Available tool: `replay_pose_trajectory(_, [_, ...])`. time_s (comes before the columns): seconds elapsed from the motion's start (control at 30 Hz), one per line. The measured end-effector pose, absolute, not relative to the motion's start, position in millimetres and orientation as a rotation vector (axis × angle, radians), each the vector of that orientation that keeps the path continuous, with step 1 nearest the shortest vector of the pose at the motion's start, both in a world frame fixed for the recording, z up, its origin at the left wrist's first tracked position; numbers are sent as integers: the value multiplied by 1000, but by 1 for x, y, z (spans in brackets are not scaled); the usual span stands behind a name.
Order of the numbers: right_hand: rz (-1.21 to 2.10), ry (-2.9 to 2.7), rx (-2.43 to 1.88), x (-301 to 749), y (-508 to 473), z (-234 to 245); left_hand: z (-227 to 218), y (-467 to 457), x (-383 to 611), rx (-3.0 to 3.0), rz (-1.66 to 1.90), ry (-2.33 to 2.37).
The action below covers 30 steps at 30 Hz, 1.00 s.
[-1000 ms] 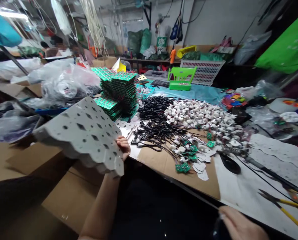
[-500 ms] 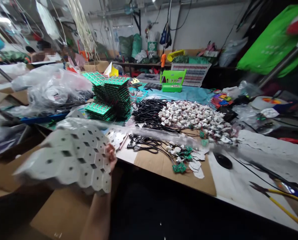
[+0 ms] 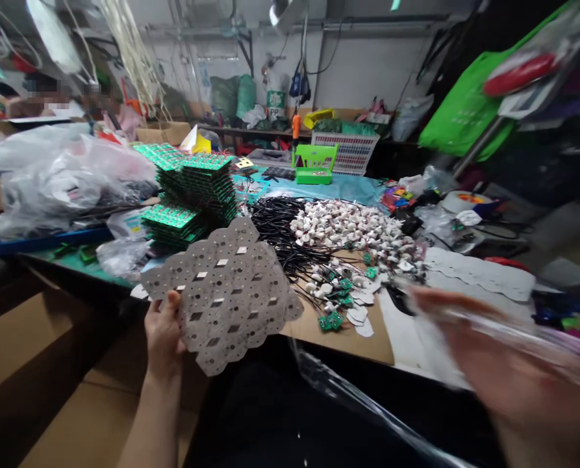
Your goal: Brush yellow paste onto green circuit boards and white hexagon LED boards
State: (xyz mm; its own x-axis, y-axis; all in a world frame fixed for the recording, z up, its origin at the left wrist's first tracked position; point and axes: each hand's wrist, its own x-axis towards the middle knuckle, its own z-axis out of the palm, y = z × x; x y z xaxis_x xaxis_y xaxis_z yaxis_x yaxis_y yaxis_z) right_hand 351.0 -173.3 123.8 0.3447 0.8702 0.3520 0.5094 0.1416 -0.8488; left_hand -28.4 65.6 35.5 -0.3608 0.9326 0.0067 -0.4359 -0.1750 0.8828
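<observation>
Head cam shows the left hand (image 3: 165, 335) gripping the left edge of a grey perforated sheet (image 3: 236, 286), thumb on the face, holding it tilted up near the middle, over the near table edge. Right hand (image 3: 508, 364) is a big blur on the near right with clear plastic film (image 3: 348, 393) across it, so I honestly can't tell how closed those fingers are. Container-wise: an open cardboard box (image 3: 26, 325) sits near left, below the table, and it's too dark inside to make anything out. Clear plastic bags (image 3: 75, 179) are heaped far left with pale and dark stuff in them, can't say what. A bright green bin (image 3: 314, 177) stands on the far side of the table with small pale bits in it, and behind it is a white slatted basket (image 3: 345, 153), contents unclear from here. Between the bin and the sheet you've got a stack of green circuit boards (image 3: 212, 188) to the left, then black cables (image 3: 273, 221) and a big pile of white parts (image 3: 353, 224) to the right.
</observation>
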Motion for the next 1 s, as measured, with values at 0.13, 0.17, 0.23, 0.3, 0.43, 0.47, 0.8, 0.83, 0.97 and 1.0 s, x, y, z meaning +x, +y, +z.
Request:
replay_pose_trajectory(0.13, [608, -1341, -1498, 293, -97, 100, 52, 46, -2, 835, 1653, 1028])
replay_pose_trajectory(0.17, [578, -1336, -1518, 281, -79, 93, 56, 40, 5, 840, 1634, 1023])
replay_pose_trajectory(0.23, [589, -1267, -1464, 267, -53, 80, 63, 32, 16, 820, 1577, 999])
replay_pose_trajectory(0.3, [614, -1222, -1375, 267, -43, 70, 70, 31, 22, 803, 1473, 937])
replay_pose_trajectory(0.43, [573, -1214, -1387, 289, -52, 56, 80, 46, 31, 836, 1305, 846])
replay_pose_trajectory(0.47, [539, -1204, -1426, 294, -54, 53, 82, 49, 35, 835, 1299, 862])
replay_pose_trajectory(0.8, [44, -1146, -1398, 313, -75, 92, 85, 40, 86, 799, 1415, 860])
replay_pose_trajectory(0.83, [41, -1139, -1334, 307, -85, 102, 84, 42, 88, 785, 1451, 859])
replay_pose_trajectory(0.97, [535, -1406, -931, 263, -126, 115, 78, 61, 98, 594, 1611, 900])
replay_pose_trajectory(1.0, [783, -1566, -856, 252, -133, 107, 76, 67, 99, 532, 1622, 903])
